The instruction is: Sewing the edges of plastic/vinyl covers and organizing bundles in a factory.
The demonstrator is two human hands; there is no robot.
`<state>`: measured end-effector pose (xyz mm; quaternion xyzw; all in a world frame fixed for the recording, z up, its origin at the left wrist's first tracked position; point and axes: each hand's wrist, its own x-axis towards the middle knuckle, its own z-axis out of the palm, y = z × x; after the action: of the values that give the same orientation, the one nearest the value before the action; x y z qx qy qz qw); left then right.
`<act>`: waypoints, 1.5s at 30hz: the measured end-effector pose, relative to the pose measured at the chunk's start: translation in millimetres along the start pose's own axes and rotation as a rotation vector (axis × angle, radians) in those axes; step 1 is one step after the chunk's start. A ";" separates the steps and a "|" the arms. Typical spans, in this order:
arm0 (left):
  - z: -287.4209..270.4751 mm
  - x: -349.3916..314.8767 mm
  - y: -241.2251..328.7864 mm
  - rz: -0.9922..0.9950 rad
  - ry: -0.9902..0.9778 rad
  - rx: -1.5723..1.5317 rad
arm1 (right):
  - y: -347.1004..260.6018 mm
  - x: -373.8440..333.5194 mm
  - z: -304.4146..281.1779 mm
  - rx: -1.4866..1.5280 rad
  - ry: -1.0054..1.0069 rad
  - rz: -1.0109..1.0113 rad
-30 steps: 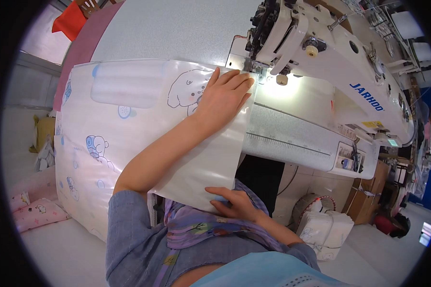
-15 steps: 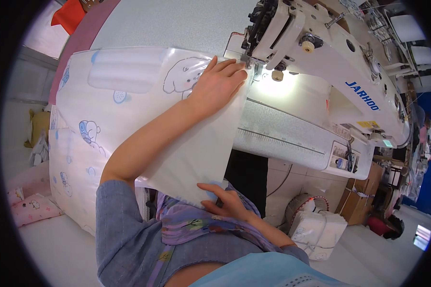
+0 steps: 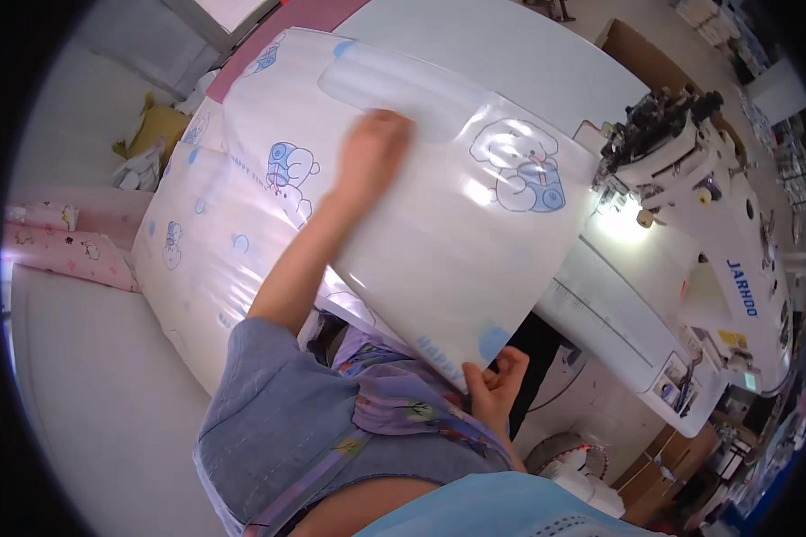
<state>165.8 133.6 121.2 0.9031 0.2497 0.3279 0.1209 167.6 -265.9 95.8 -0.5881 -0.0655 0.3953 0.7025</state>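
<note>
Your white printed sheet [image 3: 439, 242] lies spread over the pale desk [image 3: 510, 49], its near part reaching down toward your lap. Its right edge sits at the head of the sewing machine [image 3: 685, 170], beside the lit needle area. A blue-and-white cartoon animal [image 3: 515, 166] is printed near that edge, face up.

Your left hand [image 3: 376, 152] is over the sheet's middle, fingers loosely bent; it is blurred, so whether it grips or touches anything cannot be told. Your right hand [image 3: 498, 389] is nearly closed, thumb and fingers pinching the sheet's near right corner, next to a printed blue spot.

To your left, a pink patterned bundle [image 3: 67, 255] lies well apart from both hands.
</note>
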 end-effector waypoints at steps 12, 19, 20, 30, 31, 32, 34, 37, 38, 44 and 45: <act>-76.2 -19.0 -113.6 -0.229 -0.050 0.218 | -14.6 15.8 12.9 0.119 -0.064 0.119; -57.9 -7.6 -10.0 -0.077 -0.131 0.102 | -21.8 13.8 9.3 -0.015 -0.184 0.073; -50.2 -10.1 25.4 -0.006 -0.211 -0.017 | -20.7 12.8 9.3 -0.013 -0.176 0.071; -10.9 -71.4 174.1 0.439 -0.615 -0.233 | -10.2 -1.3 10.6 0.156 -0.054 0.063; -11.1 -72.2 173.7 0.455 -0.616 -0.216 | -13.9 -3.5 15.2 0.200 -0.019 0.011; -9.9 -71.5 173.3 0.469 -0.618 -0.198 | -20.0 -4.7 18.5 0.191 -0.012 -0.027; -6.7 -67.6 170.8 0.483 -0.595 -0.185 | -15.6 -1.9 16.7 0.072 -0.048 -0.048; 0.0 -58.2 167.7 0.505 -0.573 -0.157 | -20.5 10.3 16.2 -0.080 -0.081 -0.017; 3.2 -53.9 166.7 0.512 -0.572 -0.143 | -15.8 15.6 15.6 -0.141 -0.086 -0.041; 25.9 -23.5 161.3 0.535 -0.540 -0.112 | -25.4 28.7 22.4 -0.326 -0.085 -0.190; 30.5 -19.1 159.3 0.531 -0.534 -0.112 | -23.0 29.7 26.2 -0.337 -0.064 -0.278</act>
<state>232.3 -12.9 148.9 0.9819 -0.0516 0.1142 0.1418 184.2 -226.7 112.7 -0.6698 -0.2334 0.2964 0.6396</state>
